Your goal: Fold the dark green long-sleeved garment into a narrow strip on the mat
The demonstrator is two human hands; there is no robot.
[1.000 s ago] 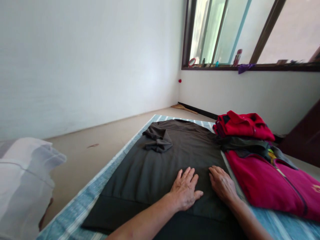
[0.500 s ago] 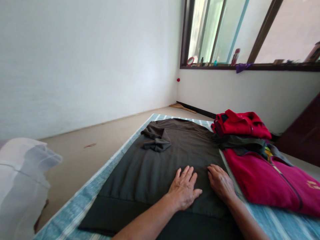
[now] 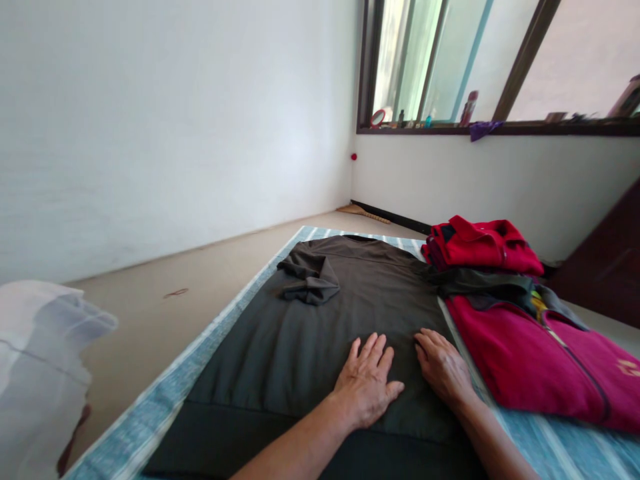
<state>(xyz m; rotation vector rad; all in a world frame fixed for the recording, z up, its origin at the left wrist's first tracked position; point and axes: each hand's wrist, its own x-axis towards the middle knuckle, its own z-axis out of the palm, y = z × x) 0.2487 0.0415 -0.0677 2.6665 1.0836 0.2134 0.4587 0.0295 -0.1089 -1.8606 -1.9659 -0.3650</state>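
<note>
A dark long-sleeved shirt [image 3: 280,353] lies spread on a blue striped mat [image 3: 150,413]. Its left sleeve is folded in over the body, while the right sleeve [image 3: 480,283] stretches out across the clothes beside it. My left hand [image 3: 367,380] rests flat on the lower middle of the shirt, fingers spread. Close to the shirt's right edge, my right hand [image 3: 443,363] lies palm down on the cloth, fingers stretched out. Neither hand grips anything.
Right of the shirt lies a magenta zip jacket [image 3: 530,360], with folded red clothes [image 3: 490,243] behind it. White sheer fabric [image 3: 40,360] stands at the left. Small items line the windowsill [image 3: 425,130]. A straw broom [image 3: 363,212] lies by the far corner.
The view has shifted slightly. Both hands stay in nearly the same places on the shirt, and the clothes look unchanged.
</note>
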